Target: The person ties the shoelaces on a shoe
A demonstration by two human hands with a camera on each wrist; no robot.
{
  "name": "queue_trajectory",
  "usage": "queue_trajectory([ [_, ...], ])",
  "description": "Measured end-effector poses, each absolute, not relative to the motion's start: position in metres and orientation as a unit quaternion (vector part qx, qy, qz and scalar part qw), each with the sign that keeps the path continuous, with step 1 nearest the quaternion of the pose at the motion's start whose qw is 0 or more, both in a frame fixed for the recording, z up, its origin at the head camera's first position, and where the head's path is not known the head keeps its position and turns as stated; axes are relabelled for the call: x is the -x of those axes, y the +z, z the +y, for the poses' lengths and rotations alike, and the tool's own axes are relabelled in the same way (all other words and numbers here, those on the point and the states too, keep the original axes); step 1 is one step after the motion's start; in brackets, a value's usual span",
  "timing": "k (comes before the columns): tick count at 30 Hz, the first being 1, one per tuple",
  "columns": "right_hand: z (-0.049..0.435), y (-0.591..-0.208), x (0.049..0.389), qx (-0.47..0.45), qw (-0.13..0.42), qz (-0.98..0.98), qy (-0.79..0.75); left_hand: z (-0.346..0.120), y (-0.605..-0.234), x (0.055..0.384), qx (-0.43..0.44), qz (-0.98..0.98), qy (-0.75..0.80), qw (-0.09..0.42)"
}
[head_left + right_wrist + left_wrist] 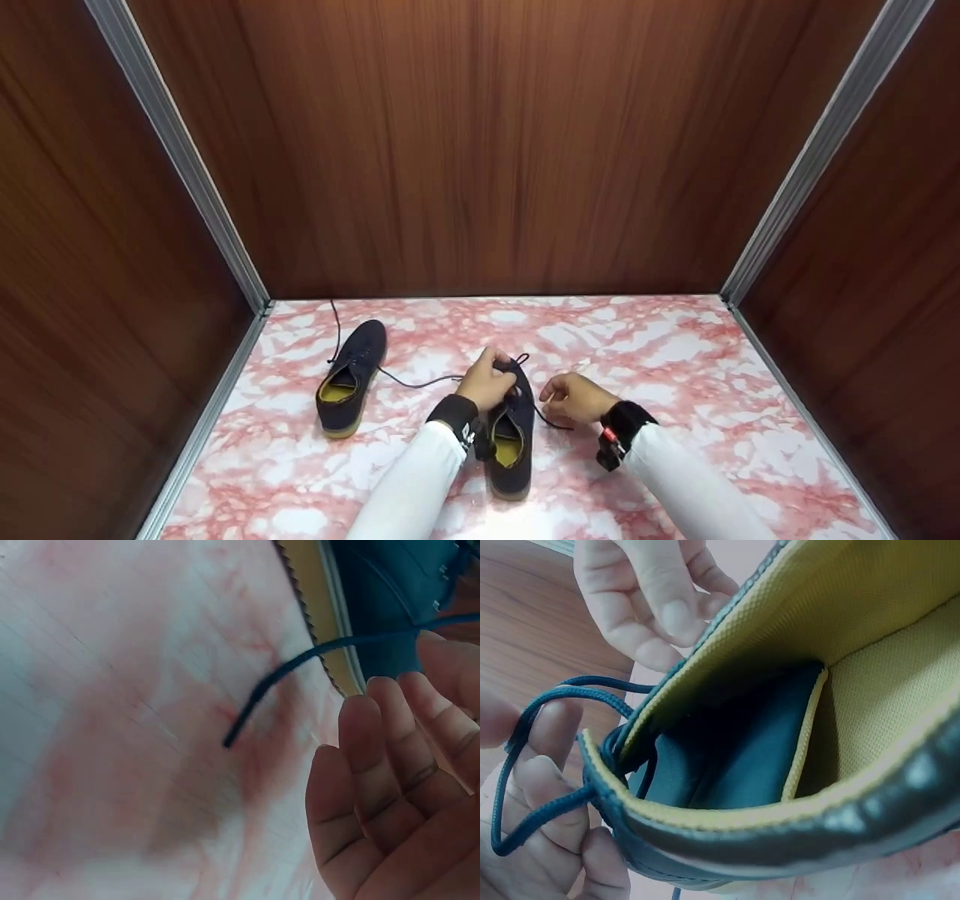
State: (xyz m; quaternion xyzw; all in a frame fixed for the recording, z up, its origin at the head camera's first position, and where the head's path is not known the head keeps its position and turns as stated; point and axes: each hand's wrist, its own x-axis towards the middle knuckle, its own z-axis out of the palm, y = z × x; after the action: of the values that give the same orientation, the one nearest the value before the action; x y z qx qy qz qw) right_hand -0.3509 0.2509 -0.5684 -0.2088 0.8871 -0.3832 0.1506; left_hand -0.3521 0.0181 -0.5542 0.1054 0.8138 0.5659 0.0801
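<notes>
My left hand (486, 381) is over the front of a dark navy lace-up shoe (511, 480). Its thumb and forefinger pinch a shoelace (570, 692), which bends into a loop by the eyelets in the left wrist view. The shoe has a yellow lining (900, 652) and points away from me. To its right, my right hand (577, 397) hovers with loosely bent fingers, holding nothing. The lace's loose end (259, 690) passes close by the right thumb and trails over the table.
A matching navy shoe (342, 414) stands to the left, toe pointing away. One lace (337, 330) stretches behind it, another (420, 385) runs toward my left hand. The red-and-white marbled table (660, 480) meets brown wood-look panels (480, 150) at the back and sides.
</notes>
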Motion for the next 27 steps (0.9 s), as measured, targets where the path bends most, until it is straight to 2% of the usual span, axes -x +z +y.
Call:
queue_trajectory([
  [10,0.241,-0.582,0.347,0.208,0.133,0.903,-0.352,0.017,-0.553,0.353,-0.154,0.816,0.551,0.080],
  [27,0.243,-0.592,0.345,0.218,0.082,0.911,-0.340,0.002,-0.547,0.355,-0.152,0.825,0.530,0.120],
])
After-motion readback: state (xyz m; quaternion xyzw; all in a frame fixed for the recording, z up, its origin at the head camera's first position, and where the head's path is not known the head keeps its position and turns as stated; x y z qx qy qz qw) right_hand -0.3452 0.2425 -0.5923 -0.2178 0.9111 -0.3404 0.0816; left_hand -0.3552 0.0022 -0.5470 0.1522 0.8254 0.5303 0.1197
